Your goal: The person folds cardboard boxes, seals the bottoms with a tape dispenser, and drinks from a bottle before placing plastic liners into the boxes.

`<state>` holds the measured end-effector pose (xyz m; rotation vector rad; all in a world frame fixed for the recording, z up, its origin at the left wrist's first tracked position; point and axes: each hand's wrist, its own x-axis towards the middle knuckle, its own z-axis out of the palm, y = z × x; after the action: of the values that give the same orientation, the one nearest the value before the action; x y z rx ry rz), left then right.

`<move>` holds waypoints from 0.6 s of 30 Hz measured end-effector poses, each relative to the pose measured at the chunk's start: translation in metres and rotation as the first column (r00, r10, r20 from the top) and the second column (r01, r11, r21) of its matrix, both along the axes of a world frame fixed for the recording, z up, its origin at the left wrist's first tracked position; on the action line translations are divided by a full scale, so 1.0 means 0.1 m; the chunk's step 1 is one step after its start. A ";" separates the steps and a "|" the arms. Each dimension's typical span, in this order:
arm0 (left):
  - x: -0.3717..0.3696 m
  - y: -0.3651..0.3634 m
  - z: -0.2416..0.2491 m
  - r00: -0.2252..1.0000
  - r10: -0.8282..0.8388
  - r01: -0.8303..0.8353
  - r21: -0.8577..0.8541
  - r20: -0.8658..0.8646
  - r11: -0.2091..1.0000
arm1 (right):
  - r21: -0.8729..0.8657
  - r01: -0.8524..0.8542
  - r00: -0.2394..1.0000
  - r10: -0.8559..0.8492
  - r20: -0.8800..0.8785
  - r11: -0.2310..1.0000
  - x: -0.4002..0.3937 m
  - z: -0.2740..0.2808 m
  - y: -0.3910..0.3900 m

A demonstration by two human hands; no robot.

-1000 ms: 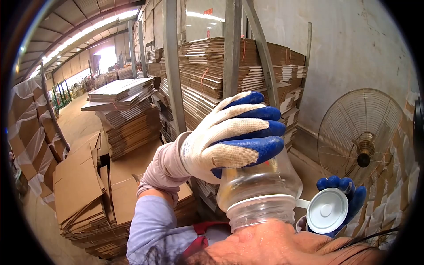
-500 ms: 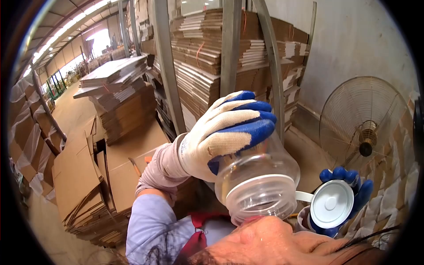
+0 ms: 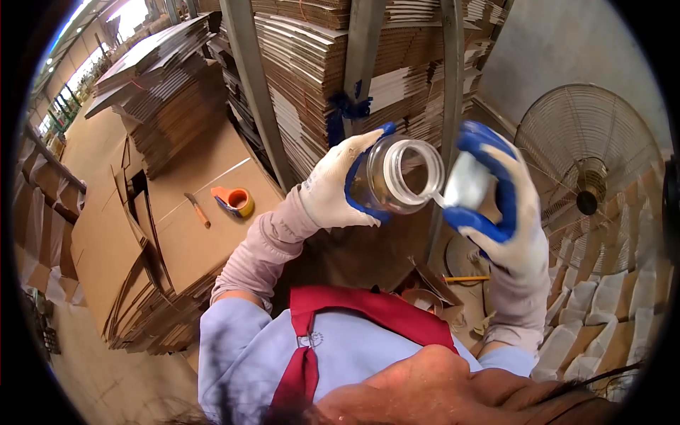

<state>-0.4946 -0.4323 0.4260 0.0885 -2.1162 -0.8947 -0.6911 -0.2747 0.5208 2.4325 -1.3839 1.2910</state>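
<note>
My left hand (image 3: 343,180), in a white glove with blue palm and fingertips, is wrapped round a clear plastic jar (image 3: 382,173). The jar's round mouth is uncovered and faces up toward the camera. To its right, my right hand (image 3: 506,198), in a matching glove, grips the white lid (image 3: 467,183), which is blurred by motion. A short strap joins lid and jar. The lid is beside the mouth, not on it.
An orange tape dispenser (image 3: 234,201) and a knife (image 3: 197,210) lie on flat cardboard (image 3: 185,244) at left. Cardboard stacks (image 3: 301,64) stand behind metal posts (image 3: 258,92). A wire-cage fan (image 3: 584,177) is at right.
The jar has moved away from the face, up and slightly left, and its mouth has turned toward the camera. My right hand has risen with the lid, its fingers now closed round it.
</note>
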 end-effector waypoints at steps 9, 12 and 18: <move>-0.04 0.06 -0.39 0.981 0.178 -0.174 -0.061 0.072 0.983 | 0.224 -0.064 0.854 0.170 -0.492 0.973 0.06 -0.14 -0.55; 0.02 0.06 -0.45 0.956 0.277 -0.260 -0.158 0.096 0.953 | 0.264 -0.086 0.843 0.211 -0.494 0.961 0.09 -0.18 -0.61; 0.08 0.07 -0.52 0.944 0.318 -0.303 -0.145 0.091 0.942 | 0.266 -0.118 0.813 0.247 -0.527 0.957 0.11 -0.27 -0.71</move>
<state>-0.4869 -0.4257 0.3740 0.4047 -2.1802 -0.5742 -0.6797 -0.3457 0.4939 2.8173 -1.1901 0.3710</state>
